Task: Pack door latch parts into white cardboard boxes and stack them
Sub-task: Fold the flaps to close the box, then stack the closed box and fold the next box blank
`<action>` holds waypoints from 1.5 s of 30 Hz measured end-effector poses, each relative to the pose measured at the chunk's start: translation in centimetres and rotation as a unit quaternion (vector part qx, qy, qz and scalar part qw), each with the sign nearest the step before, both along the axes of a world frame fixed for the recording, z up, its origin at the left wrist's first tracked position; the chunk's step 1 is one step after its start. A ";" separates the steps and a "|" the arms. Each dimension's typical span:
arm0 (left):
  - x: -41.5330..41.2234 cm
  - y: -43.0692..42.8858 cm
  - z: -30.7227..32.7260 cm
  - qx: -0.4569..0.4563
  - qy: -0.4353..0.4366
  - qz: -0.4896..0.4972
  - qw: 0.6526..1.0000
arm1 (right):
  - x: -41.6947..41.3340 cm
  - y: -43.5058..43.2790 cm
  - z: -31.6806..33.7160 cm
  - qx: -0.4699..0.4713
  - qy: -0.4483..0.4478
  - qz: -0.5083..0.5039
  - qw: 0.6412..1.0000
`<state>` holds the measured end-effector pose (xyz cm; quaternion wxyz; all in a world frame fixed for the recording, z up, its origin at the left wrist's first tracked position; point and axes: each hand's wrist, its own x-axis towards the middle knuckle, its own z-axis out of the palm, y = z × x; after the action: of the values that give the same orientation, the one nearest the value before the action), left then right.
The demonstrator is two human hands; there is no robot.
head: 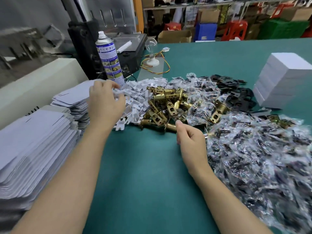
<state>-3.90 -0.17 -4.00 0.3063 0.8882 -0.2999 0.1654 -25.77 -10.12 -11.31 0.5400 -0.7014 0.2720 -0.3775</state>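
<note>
A heap of brass door latches [164, 105] lies mid-table on the green mat [143, 179]. White plastic inserts [137, 98] are piled to its left. My left hand [104, 103] hovers over these inserts with its fingers spread and loosely bent; I see nothing in it. My right hand [190, 139] sits at the near edge of the latch heap, fingers curled inward and thumb pointing at the latches, with nothing visible in its grasp. Flat unfolded white boxes [33, 142] are stacked at the left. Finished white boxes [285, 78] stand stacked at the far right.
Clear bags of small dark parts [253, 159] cover the right side, with black plates [236, 93] behind them. A spray can [109, 59], a black machine [84, 44] and a light bulb with wires [151, 48] stand at the back left. A beige housing [42, 81] borders the left.
</note>
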 end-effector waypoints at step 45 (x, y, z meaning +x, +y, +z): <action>-9.4 0.2 -2.7 -0.392 0.367 -0.251 0.806 | -2.0 -2.9 0.7 -0.065 0.036 -0.087 0.993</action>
<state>-13.31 0.00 -6.66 0.7461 0.5810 -0.2875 -0.1519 -27.76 -13.02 -10.62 0.4480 -0.7221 0.3263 -0.4141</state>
